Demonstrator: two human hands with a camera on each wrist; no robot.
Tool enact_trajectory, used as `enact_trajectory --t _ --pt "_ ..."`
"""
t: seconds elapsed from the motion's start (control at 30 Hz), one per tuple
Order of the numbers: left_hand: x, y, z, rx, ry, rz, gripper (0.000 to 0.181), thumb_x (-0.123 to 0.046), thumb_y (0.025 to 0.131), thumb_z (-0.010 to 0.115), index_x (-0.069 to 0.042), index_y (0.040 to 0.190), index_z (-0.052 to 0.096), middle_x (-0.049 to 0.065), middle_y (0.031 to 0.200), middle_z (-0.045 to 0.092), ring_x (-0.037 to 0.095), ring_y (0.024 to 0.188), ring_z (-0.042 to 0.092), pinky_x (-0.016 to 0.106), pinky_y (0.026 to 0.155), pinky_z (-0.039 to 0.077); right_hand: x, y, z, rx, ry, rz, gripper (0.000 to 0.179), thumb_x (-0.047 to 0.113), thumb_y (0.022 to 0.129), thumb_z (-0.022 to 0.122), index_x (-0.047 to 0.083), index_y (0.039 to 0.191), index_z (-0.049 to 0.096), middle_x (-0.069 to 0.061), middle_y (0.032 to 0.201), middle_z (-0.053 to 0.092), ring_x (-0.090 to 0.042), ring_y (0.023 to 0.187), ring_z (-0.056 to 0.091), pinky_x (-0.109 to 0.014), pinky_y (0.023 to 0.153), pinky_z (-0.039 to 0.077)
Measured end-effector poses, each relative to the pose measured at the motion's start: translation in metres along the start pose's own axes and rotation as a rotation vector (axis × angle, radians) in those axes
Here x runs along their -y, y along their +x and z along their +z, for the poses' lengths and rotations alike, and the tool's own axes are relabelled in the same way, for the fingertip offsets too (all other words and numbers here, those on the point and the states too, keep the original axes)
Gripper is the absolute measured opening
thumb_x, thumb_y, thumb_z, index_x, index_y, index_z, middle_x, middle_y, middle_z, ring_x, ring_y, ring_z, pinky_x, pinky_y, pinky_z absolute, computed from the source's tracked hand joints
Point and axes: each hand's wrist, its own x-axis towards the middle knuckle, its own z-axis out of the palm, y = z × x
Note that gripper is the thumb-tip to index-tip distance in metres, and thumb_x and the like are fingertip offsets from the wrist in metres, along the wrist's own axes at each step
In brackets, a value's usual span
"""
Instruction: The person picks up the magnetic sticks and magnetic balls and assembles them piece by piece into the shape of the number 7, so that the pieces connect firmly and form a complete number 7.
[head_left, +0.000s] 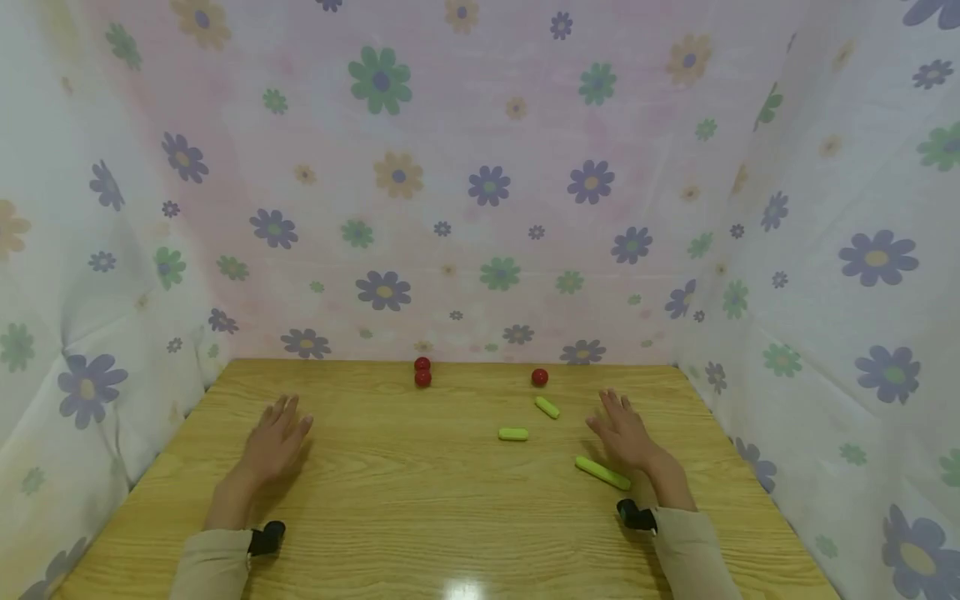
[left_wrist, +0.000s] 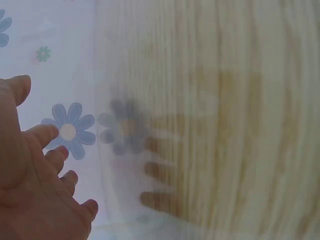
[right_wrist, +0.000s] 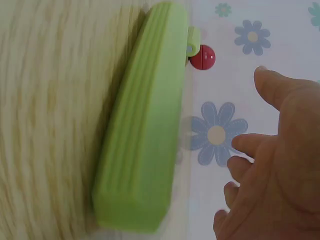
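Green and ribbed, the long stick (head_left: 602,473) lies on the wood-grained worktop (head_left: 375,517) just beside the right hand (head_left: 630,437), with two shorter green pieces (head_left: 513,434) farther off and three red balls (head_left: 423,379) near the back edge. Both grips are wide, the left hand (head_left: 272,447) and the right alike with fingers extended and nothing held, so the step in hand looks like a pause with no piece taken up. Any next move on the long stick would seem to call for drawing the right hand back and inward, then closing finger and thumb round its middle
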Motion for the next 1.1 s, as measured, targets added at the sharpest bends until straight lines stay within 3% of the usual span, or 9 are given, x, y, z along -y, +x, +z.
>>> enact_trajectory --t 0.23,0.33,0.4,0.5,0.6,0.67,0.77,0.9,1.1 --pt "0.000 -0.002 0.001 0.013 -0.202 0.029 0.080 -0.039 0.108 0.051 0.010 0.161 0.015 0.040 0.165 0.007 0.065 0.148 0.005 0.079 0.114 0.013 0.001 0.002 0.003 0.040 0.295 -0.095 0.070 0.029 0.112 0.047 -0.006 0.163 0.015 -0.033 0.169 0.007 -0.055 0.154 0.003 -0.074 0.118 0.013" --pt "-0.001 -0.004 0.002 -0.010 -0.257 0.019 0.078 -0.038 0.108 0.053 0.006 0.162 0.018 0.039 0.165 0.012 0.066 0.145 0.019 0.077 0.111 0.026 0.002 0.003 0.004 0.030 0.392 -0.152 0.064 0.021 0.111 0.048 -0.009 0.160 0.021 -0.034 0.166 0.017 -0.056 0.152 0.016 -0.067 0.119 0.023" --pt "-0.002 -0.004 0.003 -0.040 -0.293 0.021 0.074 -0.034 0.108 0.055 0.006 0.161 0.020 0.038 0.164 0.018 0.064 0.143 0.029 0.072 0.109 0.036 0.004 0.005 0.004 0.029 0.453 -0.167 0.060 0.018 0.111 0.049 -0.010 0.159 0.025 -0.035 0.164 0.023 -0.055 0.150 0.025 -0.053 0.119 0.035" --pt "-0.004 -0.004 0.004 -0.092 -0.340 0.044 0.069 -0.026 0.108 0.056 0.008 0.159 0.025 0.038 0.158 0.033 0.057 0.135 0.048 0.052 0.102 0.053 0.005 0.007 0.007 0.039 0.535 -0.180 0.055 0.015 0.110 0.050 -0.010 0.156 0.033 -0.036 0.160 0.033 -0.055 0.145 0.036 -0.030 0.110 0.047" --pt "-0.005 -0.003 0.006 -0.106 -0.436 0.059 0.066 -0.020 0.108 0.058 0.011 0.158 0.027 0.038 0.151 0.042 0.033 0.121 0.066 0.030 0.091 0.058 0.006 0.008 0.011 0.086 0.591 -0.203 0.053 0.016 0.110 0.051 -0.012 0.153 0.037 -0.037 0.155 0.039 -0.055 0.141 0.041 -0.024 0.103 0.050" --pt "-0.004 -0.002 0.009 -0.094 -0.520 0.058 0.066 -0.016 0.107 0.057 0.012 0.158 0.026 0.040 0.149 0.044 0.013 0.110 0.070 0.022 0.085 0.057 0.007 0.009 0.014 0.131 0.610 -0.214 0.053 0.016 0.110 0.051 -0.013 0.152 0.038 -0.037 0.154 0.041 -0.055 0.139 0.043 -0.029 0.103 0.052" --pt "-0.003 -0.001 0.013 -0.068 -0.638 0.041 0.066 -0.012 0.107 0.057 0.012 0.158 0.022 0.043 0.148 0.042 -0.007 0.098 0.066 0.021 0.084 0.058 0.009 0.010 0.019 0.196 0.636 -0.210 0.054 0.016 0.110 0.052 -0.014 0.152 0.037 -0.037 0.154 0.041 -0.053 0.139 0.044 -0.034 0.105 0.052" --pt "-0.003 0.002 0.019 -0.072 -0.684 0.038 0.063 -0.010 0.106 0.057 0.014 0.156 0.026 0.044 0.144 0.045 -0.006 0.094 0.068 0.021 0.083 0.058 0.016 0.011 0.024 0.227 0.635 -0.195 0.055 0.018 0.109 0.054 -0.013 0.151 0.039 -0.037 0.152 0.043 -0.052 0.139 0.045 -0.034 0.106 0.052" --pt "-0.013 0.005 0.024 -0.099 -0.655 0.016 0.053 -0.007 0.106 0.057 0.014 0.151 0.038 0.041 0.137 0.055 -0.003 0.091 0.069 0.021 0.081 0.058 0.027 0.014 0.031 0.220 0.534 -0.212 0.051 0.019 0.109 0.055 -0.011 0.149 0.045 -0.033 0.148 0.052 -0.049 0.137 0.050 -0.026 0.101 0.052"
